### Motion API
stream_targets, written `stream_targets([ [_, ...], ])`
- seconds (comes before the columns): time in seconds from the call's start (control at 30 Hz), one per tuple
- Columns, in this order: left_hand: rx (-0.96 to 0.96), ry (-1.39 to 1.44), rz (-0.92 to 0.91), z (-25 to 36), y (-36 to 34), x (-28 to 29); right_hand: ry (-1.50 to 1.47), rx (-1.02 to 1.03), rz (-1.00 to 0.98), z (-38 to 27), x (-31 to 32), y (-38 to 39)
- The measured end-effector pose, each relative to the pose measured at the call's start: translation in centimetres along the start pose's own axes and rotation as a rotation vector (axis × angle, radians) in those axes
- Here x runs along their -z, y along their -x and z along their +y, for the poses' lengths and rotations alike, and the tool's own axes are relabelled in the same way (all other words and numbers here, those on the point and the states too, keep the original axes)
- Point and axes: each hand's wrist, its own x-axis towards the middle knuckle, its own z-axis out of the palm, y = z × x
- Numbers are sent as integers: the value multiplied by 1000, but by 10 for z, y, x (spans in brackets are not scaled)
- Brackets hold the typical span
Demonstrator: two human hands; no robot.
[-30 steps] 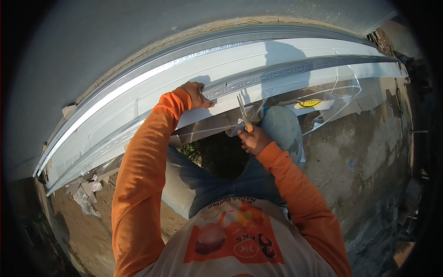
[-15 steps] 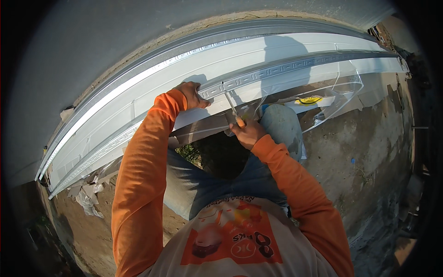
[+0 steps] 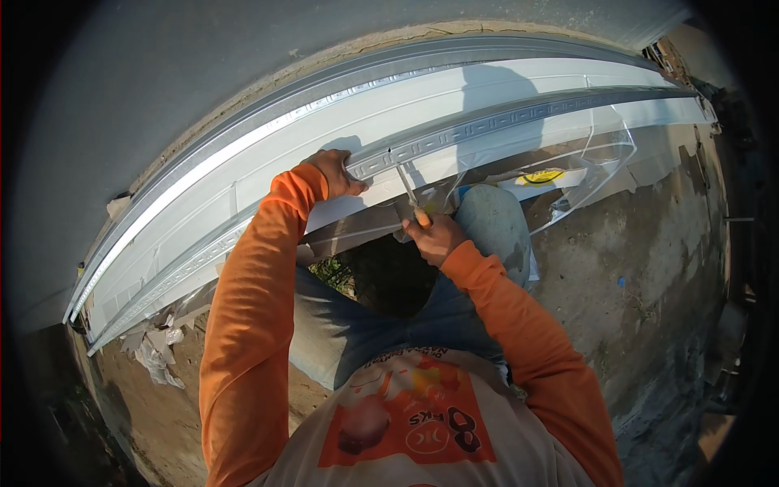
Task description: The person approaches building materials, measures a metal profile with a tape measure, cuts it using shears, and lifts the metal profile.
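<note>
My left hand (image 3: 337,170) has its fingers wrapped round a silver perforated metal channel (image 3: 454,130), which lies along a long white ribbed panel (image 3: 389,105). Just to the right, my right hand (image 3: 430,237) is closed on the orange handle of a slim metal tool (image 3: 420,213); the tool's narrow shaft reaches up to the channel's lower edge. I cannot make out exactly what its tip is. Clear plastic wrap (image 3: 604,174) hangs along the panel's lower edge beside a torn strip with a yellow label.
A second metal channel (image 3: 195,174) runs along the panel's far side against a grey surface (image 3: 162,73). My bent knee (image 3: 487,219) is just right of the tool. Scraps of paper and plastic (image 3: 158,357) lie on the dirty concrete ground (image 3: 617,292).
My right hand has moved up and slightly left, bringing the tool's shaft against the channel. My left hand stays on the channel, only slightly shifted.
</note>
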Motion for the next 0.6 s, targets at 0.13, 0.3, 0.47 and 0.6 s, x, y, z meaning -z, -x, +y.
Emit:
stream_targets([
  [0.13, 22, -26, -14, 7, 3, 3, 40, -3, 39, 4, -4, -4],
  [0.3, 11, -54, 22, 8, 4, 1, 50, -42, 108, 13, -14, -10],
  [0.47, -41, -84, 80, 1, 1, -3, 86, -7, 142, 13, -18, -11],
  [0.6, -49, -85, 107, -6, -3, -6, 123, 198, 356, 20, -25, -13],
])
